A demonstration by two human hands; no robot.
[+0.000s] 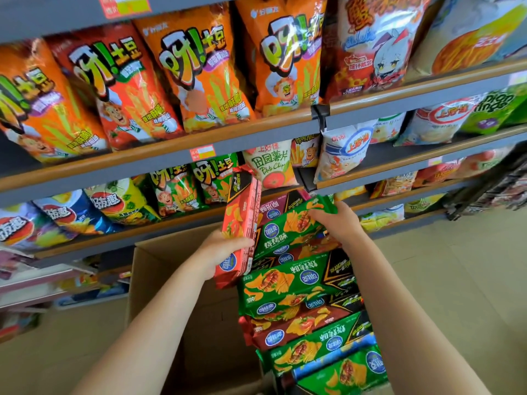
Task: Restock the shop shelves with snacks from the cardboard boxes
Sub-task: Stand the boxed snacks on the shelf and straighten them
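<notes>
An open cardboard box (159,269) stands on the floor below the shelves. Its right half holds a stack of long green, red and blue snack packs (299,283). My left hand (225,249) grips a red snack pack (242,220) near its lower end and holds it upright above the box. My right hand (336,220) grips the far end of the topmost green snack pack (291,226), which lies tilted on the stack. The left half of the box shows bare cardboard.
Grey shelves with wooden edges (228,129) fill the view. Large orange and red chip bags (196,75) line the upper shelf. Green, blue and white bags (176,192) sit on the shelf below. A tiled floor (456,280) lies to the right.
</notes>
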